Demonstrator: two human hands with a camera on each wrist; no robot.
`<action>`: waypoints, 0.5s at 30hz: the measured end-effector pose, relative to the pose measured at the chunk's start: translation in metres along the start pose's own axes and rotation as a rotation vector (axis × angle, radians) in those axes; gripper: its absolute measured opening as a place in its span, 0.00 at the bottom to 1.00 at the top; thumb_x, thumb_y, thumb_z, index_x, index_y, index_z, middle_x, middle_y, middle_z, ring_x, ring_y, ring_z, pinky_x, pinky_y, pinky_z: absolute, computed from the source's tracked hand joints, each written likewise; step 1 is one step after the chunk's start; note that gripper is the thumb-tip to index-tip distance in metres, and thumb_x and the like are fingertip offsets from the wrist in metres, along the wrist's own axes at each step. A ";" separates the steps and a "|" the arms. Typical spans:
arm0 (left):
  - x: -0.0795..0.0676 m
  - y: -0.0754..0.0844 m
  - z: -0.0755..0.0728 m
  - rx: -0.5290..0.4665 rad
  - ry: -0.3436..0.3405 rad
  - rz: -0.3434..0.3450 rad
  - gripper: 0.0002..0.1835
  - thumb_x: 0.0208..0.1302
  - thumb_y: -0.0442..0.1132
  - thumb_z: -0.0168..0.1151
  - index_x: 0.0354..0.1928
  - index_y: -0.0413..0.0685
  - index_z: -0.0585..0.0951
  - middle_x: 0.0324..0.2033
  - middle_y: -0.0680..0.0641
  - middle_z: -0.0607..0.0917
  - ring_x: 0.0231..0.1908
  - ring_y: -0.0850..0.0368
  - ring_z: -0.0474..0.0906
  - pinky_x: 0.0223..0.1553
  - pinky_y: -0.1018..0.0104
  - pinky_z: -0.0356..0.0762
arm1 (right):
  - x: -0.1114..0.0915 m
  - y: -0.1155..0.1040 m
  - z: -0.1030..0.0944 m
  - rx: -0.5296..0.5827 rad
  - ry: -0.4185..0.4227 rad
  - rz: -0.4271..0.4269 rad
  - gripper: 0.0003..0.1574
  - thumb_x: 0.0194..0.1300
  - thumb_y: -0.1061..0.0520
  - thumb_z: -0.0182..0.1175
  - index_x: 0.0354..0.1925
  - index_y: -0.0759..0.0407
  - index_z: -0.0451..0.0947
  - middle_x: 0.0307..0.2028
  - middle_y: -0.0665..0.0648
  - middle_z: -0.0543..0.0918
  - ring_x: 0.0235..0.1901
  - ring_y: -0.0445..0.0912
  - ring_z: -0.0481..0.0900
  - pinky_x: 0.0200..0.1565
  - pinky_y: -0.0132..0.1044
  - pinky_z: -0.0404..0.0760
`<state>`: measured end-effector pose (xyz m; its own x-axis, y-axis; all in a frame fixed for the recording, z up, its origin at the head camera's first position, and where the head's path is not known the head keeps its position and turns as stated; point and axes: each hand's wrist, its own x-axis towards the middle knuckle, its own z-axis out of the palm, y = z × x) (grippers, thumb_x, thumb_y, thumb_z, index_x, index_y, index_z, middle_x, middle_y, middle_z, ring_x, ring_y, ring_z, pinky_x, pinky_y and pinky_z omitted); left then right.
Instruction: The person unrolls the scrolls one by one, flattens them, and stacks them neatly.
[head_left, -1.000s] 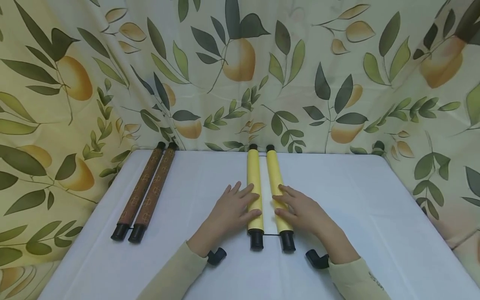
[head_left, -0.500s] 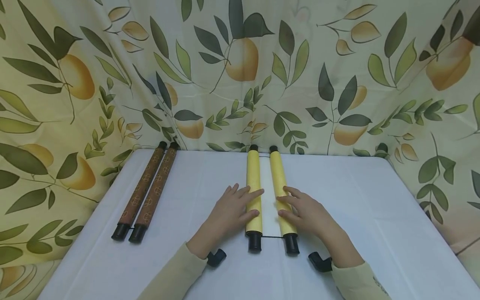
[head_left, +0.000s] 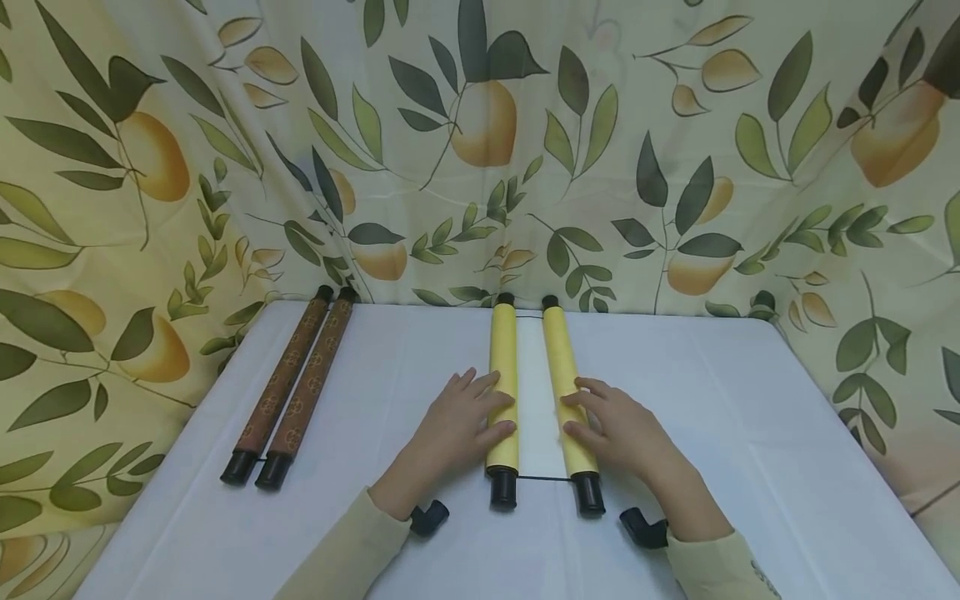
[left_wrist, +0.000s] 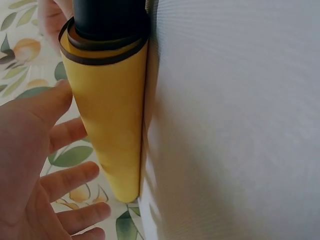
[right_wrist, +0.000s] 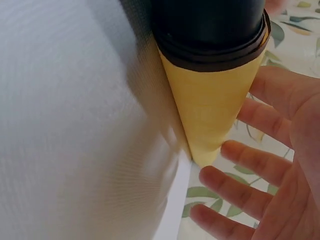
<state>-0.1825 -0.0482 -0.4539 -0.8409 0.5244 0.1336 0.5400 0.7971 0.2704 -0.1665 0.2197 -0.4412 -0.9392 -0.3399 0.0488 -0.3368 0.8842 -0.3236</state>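
Observation:
A yellow scroll (head_left: 504, 350) with black end knobs lies partly unrolled on the white table, its two rolls side by side and a strip of white paper (head_left: 538, 400) showing between them. My left hand (head_left: 463, 417) rests its spread fingers on the left roll. On the right roll (head_left: 566, 358), the fingertips of my right hand (head_left: 621, 429) touch the upper outer side. In the left wrist view, the layered edge of the yellow roll (left_wrist: 107, 115) shows below its black knob. The right wrist view has relaxed fingers (right_wrist: 250, 160) beside the other roll (right_wrist: 212, 105).
A brown patterned scroll (head_left: 311, 392), rolled from both ends, lies at the left of the white table (head_left: 750, 433). Behind the table hangs a curtain (head_left: 480, 208) printed with fruit and leaves. Black wrist cameras (head_left: 643, 528) sit under both wrists.
The right hand and the right roll have shifted to the right, and the left roll slightly left. The white strip between the rolls is wider.

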 end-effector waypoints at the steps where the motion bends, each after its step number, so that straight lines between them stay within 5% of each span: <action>1: -0.001 -0.001 0.000 -0.013 0.005 0.004 0.23 0.71 0.62 0.53 0.61 0.63 0.79 0.71 0.48 0.70 0.72 0.40 0.60 0.73 0.45 0.53 | 0.000 0.000 0.000 0.001 0.000 0.001 0.26 0.67 0.43 0.64 0.59 0.52 0.79 0.69 0.62 0.69 0.65 0.64 0.70 0.58 0.63 0.73; 15: -0.006 -0.006 -0.007 -0.028 0.011 0.011 0.17 0.72 0.54 0.55 0.59 0.66 0.81 0.68 0.47 0.73 0.70 0.47 0.65 0.73 0.50 0.55 | 0.001 0.001 0.002 0.002 -0.014 0.012 0.25 0.67 0.44 0.64 0.59 0.50 0.80 0.71 0.61 0.67 0.64 0.64 0.71 0.55 0.65 0.75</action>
<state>-0.1814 -0.0580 -0.4501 -0.8351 0.5300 0.1473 0.5485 0.7822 0.2956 -0.1679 0.2192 -0.4434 -0.9422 -0.3336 0.0317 -0.3253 0.8876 -0.3261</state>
